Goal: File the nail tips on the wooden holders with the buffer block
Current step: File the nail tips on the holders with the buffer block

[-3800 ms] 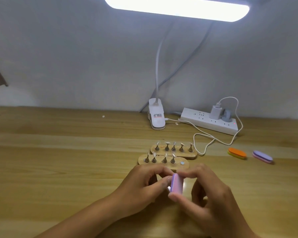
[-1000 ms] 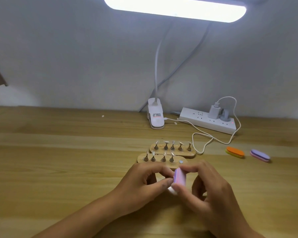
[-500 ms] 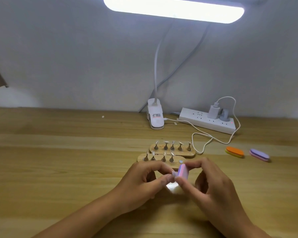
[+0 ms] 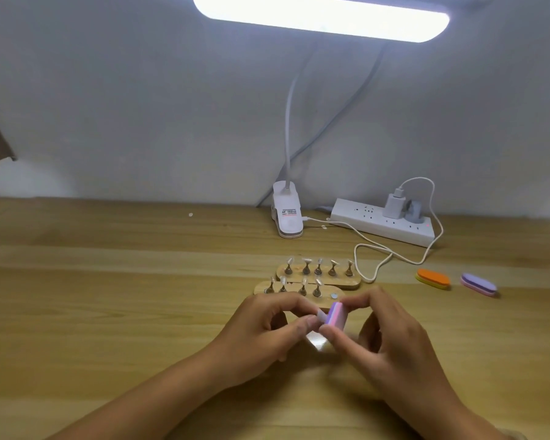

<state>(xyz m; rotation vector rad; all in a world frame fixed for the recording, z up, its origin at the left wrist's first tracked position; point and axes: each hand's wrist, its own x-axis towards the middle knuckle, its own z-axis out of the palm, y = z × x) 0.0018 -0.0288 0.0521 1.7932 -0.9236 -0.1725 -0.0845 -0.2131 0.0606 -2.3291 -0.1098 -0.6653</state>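
Observation:
Two wooden holders lie side by side mid-table; the far holder (image 4: 321,276) carries several clear nail tips on metal stands, and the near holder (image 4: 269,285) has one bare magnet spot at its right end. My left hand (image 4: 261,335) pinches a small clear nail tip (image 4: 320,315) between thumb and forefinger just in front of the near holder. My right hand (image 4: 385,341) grips a pink-and-purple buffer block (image 4: 336,315) between thumb and forefinger, its face against the nail tip.
A clip lamp base (image 4: 287,214) and a white power strip (image 4: 383,222) with a looping cable stand at the back. An orange buffer (image 4: 433,278) and a purple buffer (image 4: 478,284) lie on the wooden table (image 4: 108,296) to the right.
Both hands have crept slightly away from me toward the near holder, and the buffer block has shifted up against the nail tip. The holders and spare buffers stay put.

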